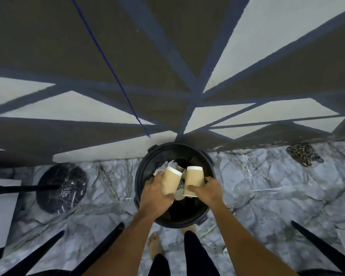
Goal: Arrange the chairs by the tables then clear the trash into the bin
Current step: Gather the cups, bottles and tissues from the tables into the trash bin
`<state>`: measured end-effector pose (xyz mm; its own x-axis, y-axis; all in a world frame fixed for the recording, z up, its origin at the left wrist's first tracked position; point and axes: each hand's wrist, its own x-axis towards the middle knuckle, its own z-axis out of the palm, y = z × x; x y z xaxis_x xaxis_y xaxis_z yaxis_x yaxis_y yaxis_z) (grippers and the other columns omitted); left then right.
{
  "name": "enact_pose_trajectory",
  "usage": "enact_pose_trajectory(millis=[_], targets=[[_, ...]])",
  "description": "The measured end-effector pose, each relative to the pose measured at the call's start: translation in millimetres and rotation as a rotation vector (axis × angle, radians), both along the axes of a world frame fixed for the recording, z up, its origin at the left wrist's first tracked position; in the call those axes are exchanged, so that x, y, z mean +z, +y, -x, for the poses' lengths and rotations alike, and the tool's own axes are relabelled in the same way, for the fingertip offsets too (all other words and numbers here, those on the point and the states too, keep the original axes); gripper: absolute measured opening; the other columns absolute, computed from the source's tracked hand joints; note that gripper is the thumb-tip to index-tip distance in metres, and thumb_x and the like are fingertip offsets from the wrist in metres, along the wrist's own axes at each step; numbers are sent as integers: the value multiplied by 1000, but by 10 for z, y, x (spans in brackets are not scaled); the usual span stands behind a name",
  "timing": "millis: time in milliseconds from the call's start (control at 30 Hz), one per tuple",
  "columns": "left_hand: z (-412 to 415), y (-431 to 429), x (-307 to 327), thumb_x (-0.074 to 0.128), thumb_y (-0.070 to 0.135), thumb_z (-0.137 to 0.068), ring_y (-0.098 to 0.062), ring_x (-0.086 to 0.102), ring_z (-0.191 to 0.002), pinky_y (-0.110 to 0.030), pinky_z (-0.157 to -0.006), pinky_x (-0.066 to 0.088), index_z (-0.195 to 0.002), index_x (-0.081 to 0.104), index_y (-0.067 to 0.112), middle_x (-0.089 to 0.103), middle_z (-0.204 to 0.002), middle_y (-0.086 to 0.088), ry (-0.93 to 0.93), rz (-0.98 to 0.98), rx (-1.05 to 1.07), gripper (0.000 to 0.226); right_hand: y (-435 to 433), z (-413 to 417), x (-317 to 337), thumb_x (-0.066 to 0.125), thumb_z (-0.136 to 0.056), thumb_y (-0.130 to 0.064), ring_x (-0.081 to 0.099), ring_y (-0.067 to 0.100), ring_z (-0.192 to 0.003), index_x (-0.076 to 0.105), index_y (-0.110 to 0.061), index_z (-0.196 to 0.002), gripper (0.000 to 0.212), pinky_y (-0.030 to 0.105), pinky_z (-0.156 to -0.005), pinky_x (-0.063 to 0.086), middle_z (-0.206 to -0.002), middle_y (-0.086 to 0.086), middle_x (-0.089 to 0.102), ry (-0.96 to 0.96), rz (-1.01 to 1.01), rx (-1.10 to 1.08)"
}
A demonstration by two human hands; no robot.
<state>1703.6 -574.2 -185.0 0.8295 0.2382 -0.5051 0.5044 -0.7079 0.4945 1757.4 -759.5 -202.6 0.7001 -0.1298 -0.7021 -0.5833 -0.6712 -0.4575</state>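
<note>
Well left of the fingers, a black round base (62, 188) with its pole stands on the marble floor (267, 196); the left hand (157, 194) is wrapped round the left cup (170, 180), thumb across its near side, the other fingers curled underneath; close beside it the right hand (207, 191) grips the right cup (194, 181) low on its body, thumb in front, the remaining fingers hidden behind; both cups hang directly over the open bin (207, 214), and crumpled paper (165, 166) lies inside it just beyond the left fingertips; far right of the fingers sits a heap of chain (303, 155).

The risk, as I judge it: the cups are crowded together, so releasing both at once could knock one off the other or off the rim and onto the floor; any dregs would spill, since both are tilted.

The cups are tan paper with white rolled rims, uncrushed; probably light and easily dented by a hard squeeze.
</note>
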Motion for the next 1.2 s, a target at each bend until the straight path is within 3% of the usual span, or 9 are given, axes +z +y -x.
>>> enact_pose_trajectory(millis=[233, 367, 633, 733, 867, 1033, 1133, 1200], targets=[[-216, -99, -250, 73, 30, -71, -30, 45, -126, -45, -101, 42, -144, 41, 19, 54, -136, -7, 22, -97, -144, 81, -141, -177, -176, 77, -79, -44, 58, 30, -118, 48, -9, -139, 75, 32, -84, 45, -128, 12, 62, 60, 19, 13], [-187, -168, -284, 67, 25, -76, -29, 42, -129, -44, -103, 40, -143, 40, 21, 53, -136, -6, 88, -70, -142, 72, -266, -138, -212, 78, -76, -39, 59, 29, -116, 56, -13, -131, 65, 38, -93, 51, -124, 9, 64, 68, 18, 18], [-89, -192, -169, 67, 24, -81, -28, 46, -125, -41, -99, 45, -139, 44, 18, 57, -127, -6, 82, -89, -120, 63, -287, -119, -136, 75, -75, -25, 62, 24, -104, 65, -22, -111, 38, 30, -84, 52, -118, 5, 59, -23, -16, 10], [-21, -160, -71, 67, 23, -81, -27, 48, -124, -38, -98, 46, -142, 44, 20, 56, -128, -7, 77, -100, -98, 65, -255, -69, -138, 75, -73, -31, 64, 21, -97, 65, -28, -104, 32, 30, -84, 53, -113, 4, 63, -43, -24, 79], [95, -108, 87, 67, 23, -82, -28, 49, -123, -38, -99, 46, -143, 44, 21, 56, -129, -8, 77, -102, -40, 65, -86, -19, 55, 73, -78, -28, 63, 21, -105, 67, -23, -111, 34, 25, -81, 48, -113, 1, 67, -40, -71, 228], [348, 127, 387, 67, 17, -80, -29, 54, -117, -36, -94, 49, -131, 55, 18, 61, -122, -10, -37, -87, 107, 53, 436, 65, 408, 70, -79, -31, 63, 22, -106, 65, -27, -111, 33, 36, -93, 52, -115, 0, 67, -116, -91, 487], [587, 399, 634, 66, 15, -83, -31, 55, -117, -35, -91, 48, -130, 57, 13, 62, -122, -12, -97, -124, 222, 48, 883, 148, 720, 65, -87, -30, 59, 21, -113, 65, -23, -115, 29, 24, -87, 43, -118, -1, 64, -220, -54, 769], [821, 624, 796, 65, 14, -83, -31, 55, -117, -36, -89, 48, -129, 58, 11, 60, -125, -13, -132, -166, 293, 46, 1178, 258, 923, 64, -89, -30, 57, 21, -114, 64, -22, -116, 28, 24, -83, 41, -119, -1, 63, -292, -27, 912]])
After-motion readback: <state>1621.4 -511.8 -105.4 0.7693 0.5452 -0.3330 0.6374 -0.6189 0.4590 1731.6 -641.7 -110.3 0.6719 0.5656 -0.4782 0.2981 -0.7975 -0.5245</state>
